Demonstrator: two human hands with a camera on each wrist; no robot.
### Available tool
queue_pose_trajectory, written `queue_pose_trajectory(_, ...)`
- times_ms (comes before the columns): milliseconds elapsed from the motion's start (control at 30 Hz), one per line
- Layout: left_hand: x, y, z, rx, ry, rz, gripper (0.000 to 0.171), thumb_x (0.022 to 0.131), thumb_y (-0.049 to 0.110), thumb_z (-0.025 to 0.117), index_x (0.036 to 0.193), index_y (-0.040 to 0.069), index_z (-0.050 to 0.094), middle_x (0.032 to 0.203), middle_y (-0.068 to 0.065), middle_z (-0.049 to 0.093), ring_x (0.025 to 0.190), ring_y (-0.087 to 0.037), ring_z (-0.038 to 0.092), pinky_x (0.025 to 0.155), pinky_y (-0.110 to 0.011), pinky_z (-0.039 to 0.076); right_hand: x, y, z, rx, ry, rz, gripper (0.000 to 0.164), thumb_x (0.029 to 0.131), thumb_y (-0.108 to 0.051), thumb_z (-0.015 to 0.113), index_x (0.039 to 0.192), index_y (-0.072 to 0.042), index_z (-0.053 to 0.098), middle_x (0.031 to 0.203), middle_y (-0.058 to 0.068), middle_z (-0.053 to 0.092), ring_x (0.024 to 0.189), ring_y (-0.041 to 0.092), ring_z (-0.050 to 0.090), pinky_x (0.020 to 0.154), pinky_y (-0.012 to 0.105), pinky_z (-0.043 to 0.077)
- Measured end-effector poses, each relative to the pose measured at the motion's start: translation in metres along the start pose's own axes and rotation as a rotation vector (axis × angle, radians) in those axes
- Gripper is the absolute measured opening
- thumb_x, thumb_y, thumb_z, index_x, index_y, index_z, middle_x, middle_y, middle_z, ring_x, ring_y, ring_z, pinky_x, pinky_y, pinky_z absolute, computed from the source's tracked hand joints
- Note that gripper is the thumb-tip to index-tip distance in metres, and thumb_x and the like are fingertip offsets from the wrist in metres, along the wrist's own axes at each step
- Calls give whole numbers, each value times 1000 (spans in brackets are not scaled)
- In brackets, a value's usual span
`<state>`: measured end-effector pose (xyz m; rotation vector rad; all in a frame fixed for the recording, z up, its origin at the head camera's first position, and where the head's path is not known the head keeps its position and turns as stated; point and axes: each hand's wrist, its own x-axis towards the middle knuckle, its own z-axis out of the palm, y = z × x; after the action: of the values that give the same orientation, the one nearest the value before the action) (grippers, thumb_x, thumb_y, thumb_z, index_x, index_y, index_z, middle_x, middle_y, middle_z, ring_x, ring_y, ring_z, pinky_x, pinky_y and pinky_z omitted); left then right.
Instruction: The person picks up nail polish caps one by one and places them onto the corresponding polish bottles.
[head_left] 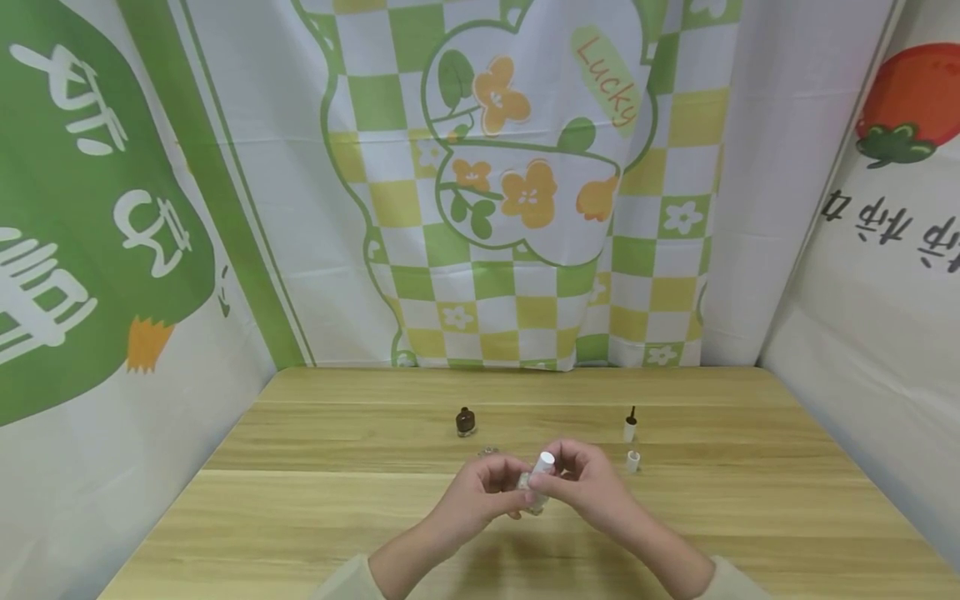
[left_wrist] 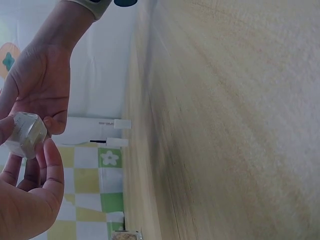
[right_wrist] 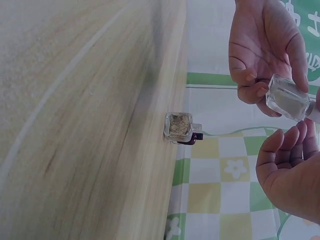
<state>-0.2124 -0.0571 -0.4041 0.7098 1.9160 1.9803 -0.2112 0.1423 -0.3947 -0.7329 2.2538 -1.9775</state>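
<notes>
Over the table, the left hand grips the bottle; the right hand pinches its cap. Probably light, stiff, slippery and breakable glass: best held by 2 flat sides.

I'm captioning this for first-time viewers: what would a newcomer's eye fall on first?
Probably the bright green-and-yellow checked cloth hanging behind the table, with "Lucky" in red near its top. Next, the left hand and right hand, above the table, hold a small glass bottle with a white cap between them. Farther back, a dark bottle stands out against the pale wood, beyond the left hand.
</notes>
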Motion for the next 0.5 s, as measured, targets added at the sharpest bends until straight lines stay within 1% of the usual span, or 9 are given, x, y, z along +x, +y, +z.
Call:
queue_pose_trajectory(133,-1,1,0,7,4,-1,30,88,8,69,113,-6,61,99,-6,65,85,-16,59,71,-23,52,-1,-1,-2,-16,2,15,21,85,-10,73,95,4,61,85,5,61,76,14,56,68,27,52)
queue_pose_trajectory(233,-1,1,-2,16,12,-6,28,88,9,70,112,-4,62,98,-6,65,85,-16,59,71,-23,52,-1,-3,-6,-22,-8,17,23,86,-11,73,101,4,62,87,6,60,79,15,56,71,28,53)
queue_pose_trajectory(367,-1,1,-3,27,26,-4,28,87,11,71,111,-2,63,97,-5,65,84,-16,59,71,-24,52,-1,-3,-12,-5,-39,5,27,87,-10,71,108,5,63,89,6,59,81,14,56,75,30,53)
queue_pose_trajectory(500,-1,0,-4,23,29,5,29,87,9,71,111,-4,63,96,-5,66,83,-15,60,70,-23,52,1,-2,-14,13,-84,-22,29,89,-8,69,114,7,63,90,6,62,80,12,57,73,28,53)
